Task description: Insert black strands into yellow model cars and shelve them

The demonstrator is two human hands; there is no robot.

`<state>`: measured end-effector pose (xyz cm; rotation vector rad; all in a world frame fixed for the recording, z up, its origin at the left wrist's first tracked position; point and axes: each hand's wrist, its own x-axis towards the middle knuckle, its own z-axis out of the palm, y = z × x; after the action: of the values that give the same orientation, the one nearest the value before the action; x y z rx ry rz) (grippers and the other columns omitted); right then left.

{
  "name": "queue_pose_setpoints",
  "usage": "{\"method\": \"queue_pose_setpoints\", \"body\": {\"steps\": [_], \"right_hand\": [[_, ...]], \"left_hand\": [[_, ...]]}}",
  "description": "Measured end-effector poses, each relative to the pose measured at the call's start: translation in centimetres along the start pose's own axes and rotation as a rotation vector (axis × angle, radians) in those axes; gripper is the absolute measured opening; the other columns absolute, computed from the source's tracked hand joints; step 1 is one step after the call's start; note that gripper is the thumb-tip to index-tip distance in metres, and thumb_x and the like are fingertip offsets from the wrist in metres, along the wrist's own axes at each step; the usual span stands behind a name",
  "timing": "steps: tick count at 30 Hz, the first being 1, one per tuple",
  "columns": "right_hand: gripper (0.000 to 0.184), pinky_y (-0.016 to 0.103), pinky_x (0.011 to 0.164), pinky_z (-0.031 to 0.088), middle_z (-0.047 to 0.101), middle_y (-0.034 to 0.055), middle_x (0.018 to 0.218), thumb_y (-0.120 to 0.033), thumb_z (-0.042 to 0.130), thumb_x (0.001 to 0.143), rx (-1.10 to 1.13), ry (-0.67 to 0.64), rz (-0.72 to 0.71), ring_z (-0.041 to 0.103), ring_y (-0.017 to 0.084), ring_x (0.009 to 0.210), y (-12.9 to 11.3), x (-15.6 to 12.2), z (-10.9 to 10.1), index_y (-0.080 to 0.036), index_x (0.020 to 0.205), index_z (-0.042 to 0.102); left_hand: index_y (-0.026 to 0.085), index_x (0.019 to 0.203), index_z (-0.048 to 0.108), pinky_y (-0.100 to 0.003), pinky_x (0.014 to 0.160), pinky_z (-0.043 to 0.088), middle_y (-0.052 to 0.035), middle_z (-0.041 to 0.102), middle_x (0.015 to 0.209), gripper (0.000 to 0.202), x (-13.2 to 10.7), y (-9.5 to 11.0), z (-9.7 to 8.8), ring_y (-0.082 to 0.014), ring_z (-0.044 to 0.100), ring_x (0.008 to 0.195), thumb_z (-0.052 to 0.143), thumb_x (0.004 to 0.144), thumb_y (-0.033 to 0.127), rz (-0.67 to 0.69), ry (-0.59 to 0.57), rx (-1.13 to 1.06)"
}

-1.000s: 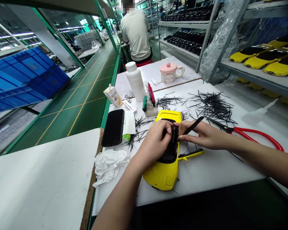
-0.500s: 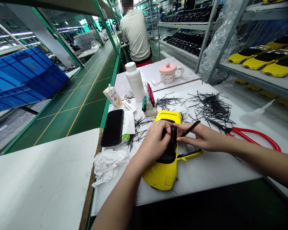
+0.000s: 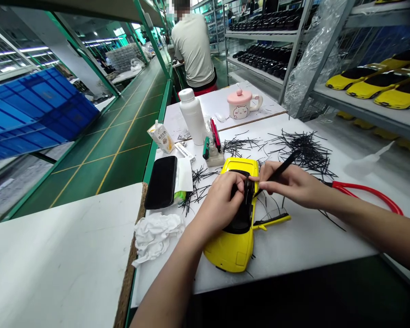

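The left hand [image 3: 221, 199] should press the car [image 3: 230, 250] steady on the table [image 3: 300, 241]; near the open door [image 3: 275, 221], a light stroke of the black tool [image 3: 289, 163] seems best. The left hand arches over the car, fingers curled, pinching what I cannot tell; the right hand [image 3: 299, 184] pinches the slanted tool between thumb and fingers.

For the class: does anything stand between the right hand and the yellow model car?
Nothing visible does: the black tool in the right hand reaches the side of the yellow model car. The open door juts out nearer the wearer, off that line.
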<state>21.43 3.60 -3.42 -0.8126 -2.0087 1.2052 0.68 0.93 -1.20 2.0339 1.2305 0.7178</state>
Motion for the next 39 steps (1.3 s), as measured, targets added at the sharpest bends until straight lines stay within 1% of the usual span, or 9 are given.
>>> {"method": "queue_pose_setpoints", "body": {"steps": [5,9,12,16,21,24,28,33,39], "right_hand": [[0.015,0.030,0.073,0.044,0.058,0.0014,0.078,-0.032,0.055,0.091,-0.059,-0.089,-0.034,0.056,0.017,0.077,-0.10,0.02,0.31,-0.020,0.081,0.056],[0.012,0.029,0.075,0.045,0.062,0.0021,0.080,-0.031,0.058,0.089,-0.051,-0.099,-0.068,0.058,0.017,0.079,-0.04,0.07,0.58,-0.019,0.084,0.059],[0.012,0.030,0.077,0.046,0.065,0.0031,0.082,-0.031,0.058,0.089,-0.052,-0.102,-0.066,0.059,0.018,0.081,0.08,0.07,0.61,-0.020,0.086,0.060],[0.011,0.031,0.077,0.045,0.065,0.0031,0.082,-0.030,0.057,0.089,-0.057,-0.120,-0.066,0.059,0.018,0.080,0.20,0.02,0.56,-0.019,0.088,0.060],[0.010,0.030,0.077,0.044,0.063,0.0022,0.085,-0.026,0.055,0.091,-0.083,-0.163,-0.074,0.057,0.017,0.080,0.16,-0.11,0.66,-0.019,0.098,0.058],[0.009,0.031,0.077,0.044,0.062,0.0025,0.085,-0.026,0.053,0.092,-0.103,-0.154,-0.078,0.057,0.016,0.079,0.13,-0.16,0.87,-0.019,0.095,0.056],[0.010,0.031,0.077,0.045,0.060,0.0025,0.084,-0.028,0.052,0.093,-0.072,-0.139,-0.067,0.056,0.017,0.080,-0.04,-0.15,0.93,-0.019,0.091,0.055],[0.016,0.029,0.069,0.045,0.055,0.0008,0.076,-0.033,0.054,0.091,-0.029,-0.039,-0.019,0.054,0.017,0.074,-0.38,-0.13,0.43,-0.020,0.081,0.054],[0.013,0.031,0.073,0.047,0.060,0.0033,0.081,-0.031,0.056,0.090,-0.070,-0.075,-0.028,0.057,0.018,0.079,-0.33,-0.27,0.29,-0.020,0.084,0.058]], "left_hand": [[0.022,0.079,0.042,-0.033,0.091,0.040,-0.0030,0.061,0.102,0.014,-0.02,-0.03,0.02,-0.0195,0.054,0.105,0.045,0.088,0.012,0.006,0.003,0.001],[0.022,0.079,0.042,-0.034,0.091,0.041,-0.0035,0.061,0.102,0.015,-0.04,0.03,-0.09,-0.0201,0.055,0.105,0.045,0.088,0.011,0.004,-0.001,0.014],[0.022,0.079,0.042,-0.034,0.091,0.042,-0.0038,0.061,0.103,0.015,-0.05,0.07,-0.14,-0.0204,0.055,0.105,0.045,0.087,0.011,0.003,0.001,0.022],[0.022,0.078,0.043,-0.034,0.091,0.042,-0.0039,0.061,0.103,0.015,-0.01,0.13,-0.11,-0.0203,0.055,0.104,0.045,0.087,0.011,0.002,-0.001,0.023],[0.022,0.078,0.042,-0.034,0.090,0.041,-0.0035,0.061,0.102,0.015,0.04,0.16,-0.07,-0.0200,0.055,0.102,0.045,0.086,0.010,-0.006,0.000,0.011],[0.022,0.079,0.042,-0.034,0.089,0.041,-0.0029,0.061,0.102,0.015,0.01,0.16,-0.09,-0.0197,0.055,0.102,0.046,0.086,0.009,-0.008,0.002,0.009],[0.022,0.079,0.043,-0.033,0.090,0.041,-0.0031,0.061,0.102,0.015,-0.04,0.18,-0.16,-0.0198,0.055,0.103,0.046,0.086,0.010,-0.005,0.007,0.010],[0.022,0.078,0.042,-0.034,0.090,0.041,-0.0033,0.061,0.105,0.015,-0.06,0.15,-0.20,-0.0202,0.054,0.105,0.045,0.086,0.010,-0.010,-0.008,0.018],[0.022,0.079,0.043,-0.034,0.091,0.042,-0.0036,0.062,0.106,0.015,-0.10,0.13,-0.17,-0.0205,0.055,0.105,0.046,0.086,0.010,-0.012,0.000,0.015]]}}
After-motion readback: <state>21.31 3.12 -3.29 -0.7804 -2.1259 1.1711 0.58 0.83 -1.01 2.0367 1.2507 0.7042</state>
